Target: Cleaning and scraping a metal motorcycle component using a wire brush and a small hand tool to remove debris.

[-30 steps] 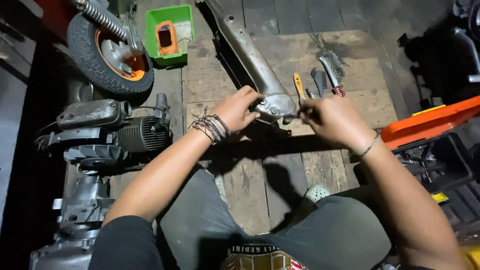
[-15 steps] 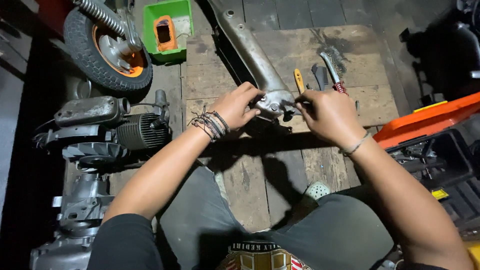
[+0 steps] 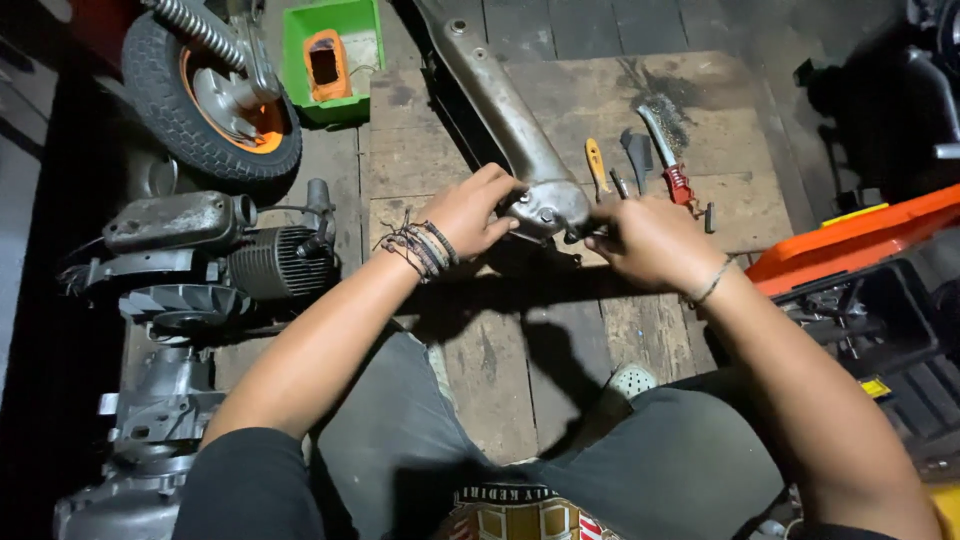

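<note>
Wooden floor (image 3: 690, 90): long grey metal arm (image 3: 505, 130) (dull, scuffed), both hands gripping end

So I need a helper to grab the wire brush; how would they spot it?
Start at the long grey metal arm on the wooden floor. Right of its near end lie small tools; the wire brush is farthest right, with dark bristles and a red handle, unlike the yellow-handled tool.

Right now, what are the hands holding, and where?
Left hand grips the metal arm's rounded near end; right hand touches that end, its grip hidden.

Black short sleeves, grey trousers, corded bracelets on left wrist, thin bracelet on right.
</note>
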